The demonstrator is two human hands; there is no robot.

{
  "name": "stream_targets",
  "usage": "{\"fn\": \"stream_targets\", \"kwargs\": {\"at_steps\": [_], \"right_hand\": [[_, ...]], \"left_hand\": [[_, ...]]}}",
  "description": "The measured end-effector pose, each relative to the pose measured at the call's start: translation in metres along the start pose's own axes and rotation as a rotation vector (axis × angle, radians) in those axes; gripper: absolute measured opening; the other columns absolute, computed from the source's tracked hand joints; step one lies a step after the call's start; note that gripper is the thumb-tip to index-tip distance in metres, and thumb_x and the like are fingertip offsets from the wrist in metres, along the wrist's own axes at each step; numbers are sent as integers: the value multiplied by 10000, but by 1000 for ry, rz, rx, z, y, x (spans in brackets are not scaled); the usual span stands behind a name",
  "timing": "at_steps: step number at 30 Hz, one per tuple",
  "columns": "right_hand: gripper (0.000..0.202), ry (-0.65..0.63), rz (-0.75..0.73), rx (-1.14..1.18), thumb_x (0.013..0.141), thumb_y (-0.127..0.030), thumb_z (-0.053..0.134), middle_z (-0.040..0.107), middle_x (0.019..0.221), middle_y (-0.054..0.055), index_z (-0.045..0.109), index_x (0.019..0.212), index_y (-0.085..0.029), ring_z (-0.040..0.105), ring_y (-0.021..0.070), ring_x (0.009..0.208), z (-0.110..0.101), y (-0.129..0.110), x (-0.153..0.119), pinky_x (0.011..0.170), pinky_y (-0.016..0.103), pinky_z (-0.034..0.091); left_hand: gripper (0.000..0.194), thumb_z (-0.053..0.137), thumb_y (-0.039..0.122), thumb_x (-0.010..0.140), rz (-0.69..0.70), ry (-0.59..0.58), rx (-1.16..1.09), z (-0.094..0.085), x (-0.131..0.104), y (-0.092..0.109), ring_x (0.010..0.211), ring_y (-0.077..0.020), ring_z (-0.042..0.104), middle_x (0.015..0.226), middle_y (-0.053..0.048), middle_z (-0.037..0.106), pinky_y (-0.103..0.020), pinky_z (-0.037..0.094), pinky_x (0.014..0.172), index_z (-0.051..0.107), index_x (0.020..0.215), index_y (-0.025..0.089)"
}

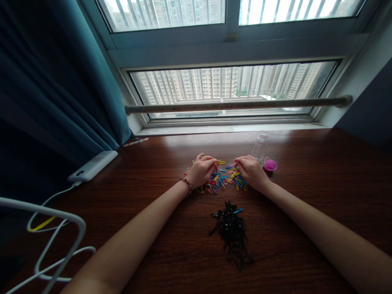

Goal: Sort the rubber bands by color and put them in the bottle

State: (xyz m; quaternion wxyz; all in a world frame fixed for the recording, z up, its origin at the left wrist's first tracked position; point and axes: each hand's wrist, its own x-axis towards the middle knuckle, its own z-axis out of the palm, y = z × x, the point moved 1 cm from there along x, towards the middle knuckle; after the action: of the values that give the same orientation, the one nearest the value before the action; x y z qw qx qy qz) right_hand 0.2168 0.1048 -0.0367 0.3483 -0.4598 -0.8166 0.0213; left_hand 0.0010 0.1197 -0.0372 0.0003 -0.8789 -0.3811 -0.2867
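A loose heap of small coloured plastic loops (216, 183), shaped like little pins or clips in red, yellow, blue and pink, lies on the brown wooden table. My left hand (202, 169), with a beaded bracelet at the wrist, rests over the heap's left side; its fingers are drawn together towards the middle, and whatever they pinch is hidden. At the right side, my right hand (250, 170) has its fingers bent and closed at the heap's edge, their contents too small to tell. Closer to me lies a tangled pile of black pieces (231, 228) with one blue piece on it.
A clear jar (261, 146) and a magenta lid (270, 165) stand just beyond my right hand. On the left are a white device (92, 166) with a cable and a white bent rod (78, 220). A window with a rail (235, 105) lies behind the table.
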Motion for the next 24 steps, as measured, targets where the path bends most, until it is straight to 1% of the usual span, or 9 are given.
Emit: {"fn": "stream_targets", "kwargs": {"at_steps": [2,6,8,10,13,15,19,21,24], "right_hand": [[192,-15,-18,102,835,-193,436,641,857,79,600,927,-159,574,185,821,-4,-6,0,789,328,417],[195,-282,-199,357,837,-176,438,648,788,39,625,891,-177,579,142,740,-5,-18,1,708,259,441],[190,-348,-244,370,827,-168,455,653,804,37,643,854,-182,579,141,752,-2,-18,1,722,263,441],[185,-286,-188,308,819,-169,468,659,795,36,652,835,-186,579,149,757,1,-14,1,773,298,433],[186,-118,-73,208,816,-188,477,663,785,47,662,834,-192,573,169,782,1,-11,0,823,347,421],[175,-146,-149,222,809,-206,499,666,840,47,662,872,-209,563,176,846,0,-17,-1,826,346,425],[142,-345,-428,302,783,-227,553,659,943,1,663,867,-258,540,160,938,-1,-32,-4,860,328,414],[122,-319,-404,275,779,-218,557,666,906,2,672,808,-246,554,157,901,0,-29,-3,852,327,419],[121,-188,-242,227,771,-214,564,677,824,22,681,741,-214,576,164,838,1,-11,0,829,327,434]], "left_hand": [[231,398,221,844,6,22,4,0,0,-1,902,-149,555,949,-46,622,-418,253,1008,581,981,186],[200,427,209,825,11,69,-12,-1,2,-3,816,-149,553,825,-36,629,-384,326,953,606,909,177],[192,437,204,816,-7,95,-29,-3,2,-5,785,-153,548,794,-38,624,-368,369,905,613,886,173],[190,442,208,810,-32,113,-54,-4,3,-6,770,-158,547,781,-44,621,-354,400,856,619,871,169],[190,452,218,804,-47,113,-112,-8,2,-5,780,-166,553,798,-54,625,-338,424,808,622,873,168],[189,454,216,803,-30,94,-159,-9,2,-3,790,-168,560,806,-53,630,-334,429,801,620,882,174],[184,450,206,810,10,71,-212,-11,1,1,805,-163,567,799,-45,639,-331,424,817,617,884,182],[181,453,211,811,12,72,-212,-11,1,1,807,-162,568,813,-46,641,-329,426,810,619,878,183],[176,460,217,809,15,69,-209,-10,1,0,796,-160,570,811,-47,643,-325,431,799,624,863,181]]}}
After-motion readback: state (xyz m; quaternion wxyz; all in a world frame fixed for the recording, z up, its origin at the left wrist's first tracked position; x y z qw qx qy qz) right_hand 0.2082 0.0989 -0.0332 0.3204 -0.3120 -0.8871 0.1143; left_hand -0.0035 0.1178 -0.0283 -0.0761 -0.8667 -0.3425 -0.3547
